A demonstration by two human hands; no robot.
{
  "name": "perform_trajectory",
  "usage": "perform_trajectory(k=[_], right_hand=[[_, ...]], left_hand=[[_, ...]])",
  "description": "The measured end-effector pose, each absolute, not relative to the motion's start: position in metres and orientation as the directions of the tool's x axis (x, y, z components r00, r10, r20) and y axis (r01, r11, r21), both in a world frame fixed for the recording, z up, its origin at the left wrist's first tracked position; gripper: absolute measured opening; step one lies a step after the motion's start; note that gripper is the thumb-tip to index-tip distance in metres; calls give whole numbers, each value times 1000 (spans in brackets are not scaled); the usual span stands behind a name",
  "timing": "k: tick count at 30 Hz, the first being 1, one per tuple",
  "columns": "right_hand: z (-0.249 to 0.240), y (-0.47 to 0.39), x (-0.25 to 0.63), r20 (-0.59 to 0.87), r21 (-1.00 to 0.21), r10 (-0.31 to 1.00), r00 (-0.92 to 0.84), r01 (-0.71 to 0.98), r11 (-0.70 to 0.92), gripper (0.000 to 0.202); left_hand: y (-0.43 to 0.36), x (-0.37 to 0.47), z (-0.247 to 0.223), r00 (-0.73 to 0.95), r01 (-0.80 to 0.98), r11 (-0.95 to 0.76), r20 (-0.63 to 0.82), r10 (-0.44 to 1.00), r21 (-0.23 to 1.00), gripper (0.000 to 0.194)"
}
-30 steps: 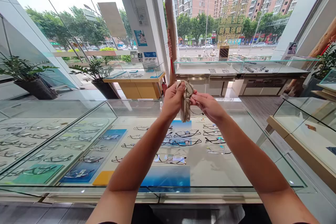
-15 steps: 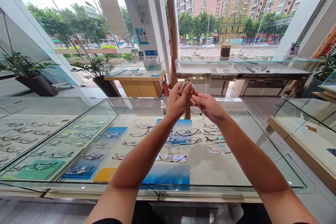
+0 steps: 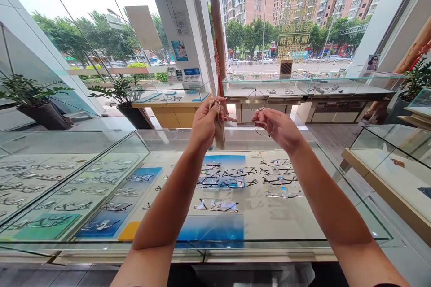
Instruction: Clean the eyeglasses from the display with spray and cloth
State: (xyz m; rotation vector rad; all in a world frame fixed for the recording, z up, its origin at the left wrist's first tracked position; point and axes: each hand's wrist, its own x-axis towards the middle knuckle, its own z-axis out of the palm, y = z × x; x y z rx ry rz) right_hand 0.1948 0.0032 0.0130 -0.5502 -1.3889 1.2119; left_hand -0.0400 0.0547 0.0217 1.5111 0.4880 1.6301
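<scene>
Here, hands apart: left hand (image 3: 204,122) with cloth (image 3: 218,133); right hand (image 3: 278,127) with glasses (image 3: 257,106)

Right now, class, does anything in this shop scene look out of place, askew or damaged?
Nothing stands out. The left hand holds a beige cloth; the right hand holds thin-rimmed glasses up, apart from the cloth. Inside the glass display case, the frames lie in tidy rows. No cracks or spills show.

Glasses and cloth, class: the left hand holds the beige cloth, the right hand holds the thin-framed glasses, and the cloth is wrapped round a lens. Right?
Not quite. The head view shows the beige cloth in the left hand apart from the glasses in the right hand.
</scene>
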Motion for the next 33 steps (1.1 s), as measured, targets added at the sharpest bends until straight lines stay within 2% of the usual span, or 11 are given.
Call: perform_trajectory(k=[2,4,6,8,10,12,15,20,24,29,33], right_hand=[[16,2,199,445,-877,864,-235,-308,368,40],[17,0,201,458,-873,855,-244,-306,380,38],[19,-2,203,468,-872,843,-264,-293,392,37],[20,-4,204,477,-873,831,-288,-267,409,36],[22,-7,207,481,-875,818,-316,-233,425,35],[24,-9,210,476,-880,807,-350,-186,438,36],[27,-13,215,447,-886,787,-424,-91,454,38],[32,-20,218,415,-875,763,-496,11,484,38],[35,-23,218,428,-855,762,-486,55,515,39],[39,-31,216,545,-766,754,-367,146,626,41],[39,-39,214,664,-706,710,-234,117,699,29]], left_hand=[[51,-44,26,43,-276,-619,653,756,735,26],[45,-46,28,5,-158,-712,721,693,685,39],[37,-46,30,-10,34,-826,827,563,563,49],[28,-45,31,26,210,-890,908,418,404,47],[20,-43,33,86,306,-905,938,336,296,32],[14,-41,35,141,348,-906,942,306,243,45],[11,-38,36,208,376,-904,933,295,202,72],[16,-36,31,310,390,-912,915,257,124,64],[18,-34,27,274,384,-912,925,264,146,58],[14,-29,27,173,363,-906,940,293,215,56],[10,-29,26,87,408,-890,961,261,205,58]])
